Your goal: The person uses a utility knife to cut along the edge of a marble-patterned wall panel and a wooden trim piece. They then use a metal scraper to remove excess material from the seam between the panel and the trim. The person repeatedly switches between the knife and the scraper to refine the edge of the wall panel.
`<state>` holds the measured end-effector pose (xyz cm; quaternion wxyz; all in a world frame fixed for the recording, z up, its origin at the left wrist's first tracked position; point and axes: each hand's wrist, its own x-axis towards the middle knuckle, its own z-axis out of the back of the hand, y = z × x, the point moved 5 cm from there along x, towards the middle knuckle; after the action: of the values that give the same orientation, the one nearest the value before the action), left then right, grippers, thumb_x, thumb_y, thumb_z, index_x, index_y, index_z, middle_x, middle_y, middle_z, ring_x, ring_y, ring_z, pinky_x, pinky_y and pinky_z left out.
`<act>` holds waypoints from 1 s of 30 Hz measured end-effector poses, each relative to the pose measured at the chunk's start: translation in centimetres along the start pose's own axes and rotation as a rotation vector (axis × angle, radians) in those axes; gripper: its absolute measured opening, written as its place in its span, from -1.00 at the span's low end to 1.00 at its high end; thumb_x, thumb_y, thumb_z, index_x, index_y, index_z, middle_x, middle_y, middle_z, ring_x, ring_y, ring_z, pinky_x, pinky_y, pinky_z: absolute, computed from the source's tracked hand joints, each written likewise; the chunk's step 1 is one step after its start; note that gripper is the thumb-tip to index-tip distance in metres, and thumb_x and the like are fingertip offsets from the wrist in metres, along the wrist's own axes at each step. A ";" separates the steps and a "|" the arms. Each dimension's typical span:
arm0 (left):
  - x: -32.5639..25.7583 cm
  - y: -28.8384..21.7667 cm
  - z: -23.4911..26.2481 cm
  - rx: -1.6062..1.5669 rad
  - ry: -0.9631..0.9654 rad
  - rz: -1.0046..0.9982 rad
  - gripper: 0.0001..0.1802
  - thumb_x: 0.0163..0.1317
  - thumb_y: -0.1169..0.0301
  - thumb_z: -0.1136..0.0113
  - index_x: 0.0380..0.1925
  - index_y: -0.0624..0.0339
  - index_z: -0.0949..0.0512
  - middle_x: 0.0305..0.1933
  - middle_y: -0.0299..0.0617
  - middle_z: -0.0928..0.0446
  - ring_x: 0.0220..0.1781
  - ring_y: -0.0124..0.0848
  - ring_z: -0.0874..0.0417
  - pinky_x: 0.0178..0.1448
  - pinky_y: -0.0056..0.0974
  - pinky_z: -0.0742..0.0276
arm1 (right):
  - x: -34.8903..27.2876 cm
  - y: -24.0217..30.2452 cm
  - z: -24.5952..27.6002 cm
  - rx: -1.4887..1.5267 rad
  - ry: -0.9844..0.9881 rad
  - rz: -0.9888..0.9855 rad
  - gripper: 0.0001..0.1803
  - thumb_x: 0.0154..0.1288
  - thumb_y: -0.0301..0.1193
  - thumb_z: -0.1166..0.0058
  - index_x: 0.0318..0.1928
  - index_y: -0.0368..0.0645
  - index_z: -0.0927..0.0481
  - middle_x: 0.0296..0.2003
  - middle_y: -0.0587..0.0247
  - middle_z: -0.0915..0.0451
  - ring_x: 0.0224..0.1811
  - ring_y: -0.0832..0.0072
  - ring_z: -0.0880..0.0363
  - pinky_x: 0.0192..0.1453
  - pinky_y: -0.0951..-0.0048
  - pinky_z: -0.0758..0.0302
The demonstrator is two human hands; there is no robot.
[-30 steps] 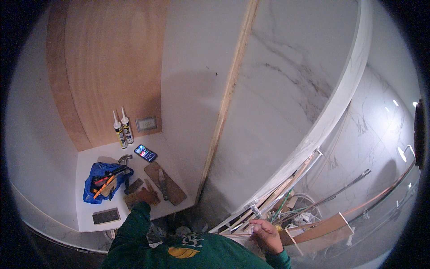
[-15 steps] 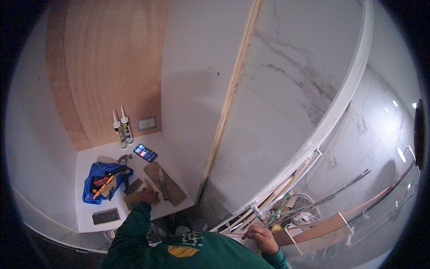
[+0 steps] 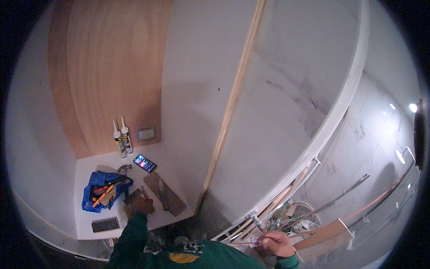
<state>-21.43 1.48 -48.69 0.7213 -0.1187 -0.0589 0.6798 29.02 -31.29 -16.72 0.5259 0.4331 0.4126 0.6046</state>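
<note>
Flat brown wooden piece (image 3: 134, 204) lying on the white counter, pressed under the left hand (image 3: 144, 205); small pale, thin object (image 3: 256, 240), identity unclear, pinched in right hand (image 3: 277, 242).

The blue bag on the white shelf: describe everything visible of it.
The blue bag looks like soft, crumpled cloth or plastic, lying open and slumped on the white shelf, left of the left hand and apart from it. Tools with orange and red handles stick out of its mouth. A hammer head lies at its upper edge.
</note>
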 end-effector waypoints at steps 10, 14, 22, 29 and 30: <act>-0.2 -5.1 17.6 -1.512 -0.323 -0.118 -0.65 0.57 0.11 0.01 -0.13 0.21 -0.46 -0.40 -0.17 -0.55 -0.44 -0.25 -0.67 -0.42 -0.14 -0.64 | 5.3 4.3 4.3 -0.210 -0.682 0.365 -0.65 0.57 -0.23 -0.09 -0.19 -0.32 -0.65 -0.18 0.12 -0.66 -0.09 0.35 -0.60 0.07 0.34 -0.47; -1.4 -10.8 29.3 -1.138 -0.425 -0.313 -0.65 0.59 0.11 -0.03 -0.10 0.21 -0.46 -0.41 -0.25 -0.52 -0.50 -0.35 -0.61 -0.46 -0.20 -0.60 | 7.8 2.9 2.5 -0.250 -0.715 0.386 -0.71 0.55 -0.28 -0.11 -0.23 -0.27 -0.62 -0.24 0.12 -0.63 -0.12 0.30 -0.59 0.06 0.32 -0.47; -9.1 -22.2 55.1 -0.923 -0.704 -0.622 -0.71 0.58 0.20 -0.10 -0.17 0.20 -0.58 -0.44 -0.28 -0.58 -0.43 -0.47 -0.63 -0.32 -0.26 -0.54 | 8.7 -0.6 3.4 -0.345 -0.864 0.491 -0.78 0.44 -0.37 -0.17 -0.35 -0.25 -0.56 -0.36 0.11 -0.54 -0.29 0.22 -0.52 -0.17 0.26 -0.43; -12.4 -31.8 75.3 -0.848 -0.950 -0.941 -0.70 0.56 0.18 -0.10 -0.01 0.18 -0.58 -0.41 -0.30 -0.54 -0.45 -0.52 -0.53 -0.36 -0.34 -0.47 | 9.6 -1.1 3.4 -0.487 -0.894 0.605 -0.74 0.38 -0.39 -0.16 -0.43 -0.27 -0.51 -0.48 0.13 -0.44 -0.35 0.21 -0.46 -0.19 0.21 -0.36; -11.8 -32.7 76.7 -0.983 -0.884 -1.042 -0.71 0.56 0.19 -0.11 0.01 0.17 -0.57 -0.38 -0.29 -0.54 -0.45 -0.52 -0.52 -0.36 -0.35 -0.48 | 9.8 -1.5 3.4 -0.477 -0.907 0.601 -0.74 0.36 -0.39 -0.17 -0.44 -0.27 -0.51 -0.48 0.11 -0.43 -0.36 0.19 -0.45 -0.20 0.20 -0.36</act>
<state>-9.55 -4.87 34.40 0.7196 -0.0998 -0.6726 0.1409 31.99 -21.21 -16.27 0.5383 0.6158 -0.1413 0.5578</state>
